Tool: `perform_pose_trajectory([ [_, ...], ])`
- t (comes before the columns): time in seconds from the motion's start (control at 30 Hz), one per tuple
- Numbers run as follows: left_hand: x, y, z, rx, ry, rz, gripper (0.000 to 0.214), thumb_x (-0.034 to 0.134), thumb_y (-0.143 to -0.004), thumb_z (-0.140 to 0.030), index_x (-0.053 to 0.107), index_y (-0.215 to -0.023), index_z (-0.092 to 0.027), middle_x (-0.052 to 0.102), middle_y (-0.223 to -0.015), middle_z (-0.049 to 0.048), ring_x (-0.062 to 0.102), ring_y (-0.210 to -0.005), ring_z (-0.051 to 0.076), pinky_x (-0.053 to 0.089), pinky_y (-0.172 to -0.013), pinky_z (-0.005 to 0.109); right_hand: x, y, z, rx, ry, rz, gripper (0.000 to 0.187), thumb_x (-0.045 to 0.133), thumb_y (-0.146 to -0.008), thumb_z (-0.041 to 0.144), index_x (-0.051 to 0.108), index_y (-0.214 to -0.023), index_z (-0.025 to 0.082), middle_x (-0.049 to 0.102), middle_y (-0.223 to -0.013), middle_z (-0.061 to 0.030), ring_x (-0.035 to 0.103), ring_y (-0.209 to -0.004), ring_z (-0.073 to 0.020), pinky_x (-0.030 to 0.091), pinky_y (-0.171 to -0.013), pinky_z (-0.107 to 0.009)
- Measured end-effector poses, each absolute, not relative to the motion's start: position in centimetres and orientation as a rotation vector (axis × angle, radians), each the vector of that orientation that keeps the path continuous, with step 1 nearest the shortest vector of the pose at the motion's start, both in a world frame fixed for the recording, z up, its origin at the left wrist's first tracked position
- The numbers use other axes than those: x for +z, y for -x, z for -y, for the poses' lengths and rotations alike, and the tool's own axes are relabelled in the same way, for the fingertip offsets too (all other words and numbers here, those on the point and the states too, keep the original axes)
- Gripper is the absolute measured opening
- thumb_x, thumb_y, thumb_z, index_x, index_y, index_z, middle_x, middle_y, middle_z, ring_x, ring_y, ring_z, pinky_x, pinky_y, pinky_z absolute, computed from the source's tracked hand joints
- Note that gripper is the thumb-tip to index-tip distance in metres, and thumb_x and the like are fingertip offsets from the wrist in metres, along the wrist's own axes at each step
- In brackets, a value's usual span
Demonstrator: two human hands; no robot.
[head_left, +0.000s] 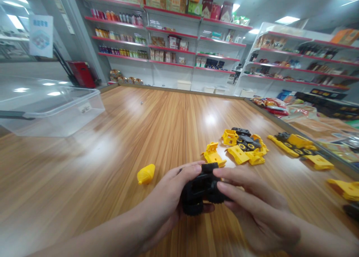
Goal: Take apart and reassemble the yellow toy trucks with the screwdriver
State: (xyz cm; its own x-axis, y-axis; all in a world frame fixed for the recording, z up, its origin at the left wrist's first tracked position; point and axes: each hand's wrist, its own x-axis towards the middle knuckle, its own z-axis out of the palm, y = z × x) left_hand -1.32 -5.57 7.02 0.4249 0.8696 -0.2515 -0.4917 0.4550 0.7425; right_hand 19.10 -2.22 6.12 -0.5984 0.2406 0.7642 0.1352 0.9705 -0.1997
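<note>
Centrally, black wheeled chassis [204,194] held over the near part of the tabletop [168,118], wheels low, block end pointing away; long axis unclear behind the fingers. Left hand [171,189] reaches in from lower left, thumb on top, grip closed round it. Right hand [259,201] slants in opposite, fingertips touching its side; cannot tell whether that grip pinches. Yellow cone [146,174] near, leftward; yellow parts [238,155] crowd rightward. Bare room ahead to the far rim [179,91].
</note>
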Motion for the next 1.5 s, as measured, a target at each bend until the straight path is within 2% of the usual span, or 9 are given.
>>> perform_pose_trajectory([
  [0.13,7.1,1.3,5.7,0.932,-0.642,-0.671,0.038,0.053,-0.092,-0.043,0.064,-0.119,-0.019,0.068,-0.115,0.0116,0.062,-0.104,0.025,0.051,-0.081,0.033,6.3,-19.1,2.3,0.137,0.307,2.219,0.038,0.063,-0.082,-0.003,0.065,-0.117,0.013,0.059,-0.114,-0.0084,0.061,-0.102,-0.0165,0.056,-0.086,-0.027],
  [0.27,7.1,1.3,5.5,0.932,-0.636,-0.694,0.037,0.054,-0.091,-0.043,0.064,-0.118,-0.019,0.067,-0.115,0.0118,0.062,-0.100,0.024,0.051,-0.080,0.035,6.2,-19.1,2.4,0.131,0.333,2.218,0.045,0.053,-0.085,-0.003,0.058,-0.128,0.007,0.055,-0.127,-0.0155,0.058,-0.113,-0.0231,0.057,-0.088,-0.034],
  [0.47,7.0,1.3,5.5,0.932,-0.638,-0.682,0.040,0.054,-0.091,-0.043,0.064,-0.122,-0.019,0.067,-0.116,0.0119,0.062,-0.103,0.024,0.051,-0.080,0.033,5.6,-19.3,2.4,0.121,0.345,2.239,0.045,0.059,-0.083,-0.003,0.064,-0.122,0.018,0.058,-0.120,-0.0091,0.064,-0.102,-0.0175,0.059,-0.082,-0.027],
  [0.63,7.1,1.4,5.4,0.943,-0.636,-0.710,0.039,0.054,-0.091,-0.043,0.064,-0.121,-0.020,0.067,-0.116,0.0119,0.062,-0.100,0.024,0.052,-0.079,0.035,5.6,-19.3,2.5,0.137,0.353,2.245,0.046,0.050,-0.084,-0.003,0.061,-0.127,0.011,0.057,-0.125,-0.0149,0.061,-0.110,-0.0242,0.058,-0.085,-0.035],
  [0.87,6.3,1.7,5.1,1.106,-0.827,-0.922,0.048,0.060,-0.089,-0.041,0.053,-0.132,-0.021,0.062,-0.124,0.0122,0.060,-0.106,0.028,0.052,-0.087,0.044,6.0,-18.5,1.5,0.132,0.526,2.138,0.030,0.076,-0.080,0.016,0.066,-0.109,0.015,0.068,-0.088,-0.0053,0.065,-0.077,-0.0167,0.056,-0.069,-0.028],
  [1.0,5.4,2.1,5.1,1.262,-1.315,-1.157,0.049,0.066,-0.086,-0.034,0.054,-0.133,-0.025,0.053,-0.135,0.0075,0.050,-0.124,0.026,0.034,-0.110,0.041,5.0,-18.1,1.6,0.138,0.750,2.166,0.022,0.078,-0.079,0.027,0.067,-0.096,0.017,0.066,-0.069,-0.0003,0.059,-0.056,-0.0131,0.049,-0.053,-0.026],
  [1.1,5.1,2.3,5.1,1.375,-1.526,-1.160,0.050,0.070,-0.080,-0.020,0.057,-0.128,-0.025,0.051,-0.137,0.0073,0.040,-0.133,0.027,0.025,-0.115,0.039,4.5,-17.7,2.0,0.463,0.944,2.116,0.016,0.072,-0.082,0.028,0.067,-0.092,0.017,0.064,-0.068,0.0001,0.059,-0.055,-0.0128,0.049,-0.051,-0.024],
  [1.3,4.8,2.4,5.1,1.414,-1.235,-0.987,0.072,0.074,-0.071,-0.014,0.048,-0.137,-0.026,0.050,-0.139,0.0118,0.045,-0.128,0.035,0.041,-0.104,0.046,4.5,-17.2,2.6,1.528,1.116,1.823,0.032,0.054,-0.094,0.046,0.059,-0.091,0.015,0.057,-0.068,0.0022,0.054,-0.049,-0.0074,0.043,-0.039,-0.015],
  [1.5,4.4,2.2,5.0,1.390,-1.292,-0.941,0.078,0.075,-0.072,-0.016,0.040,-0.141,-0.027,0.045,-0.144,0.0123,0.042,-0.133,0.035,0.042,-0.104,0.044,3.9,-17.1,2.4,1.934,0.993,1.568,0.040,0.054,-0.094,0.052,0.053,-0.082,0.014,0.054,-0.064,0.0037,0.041,-0.037,-0.0018,0.035,-0.033,-0.011],
])
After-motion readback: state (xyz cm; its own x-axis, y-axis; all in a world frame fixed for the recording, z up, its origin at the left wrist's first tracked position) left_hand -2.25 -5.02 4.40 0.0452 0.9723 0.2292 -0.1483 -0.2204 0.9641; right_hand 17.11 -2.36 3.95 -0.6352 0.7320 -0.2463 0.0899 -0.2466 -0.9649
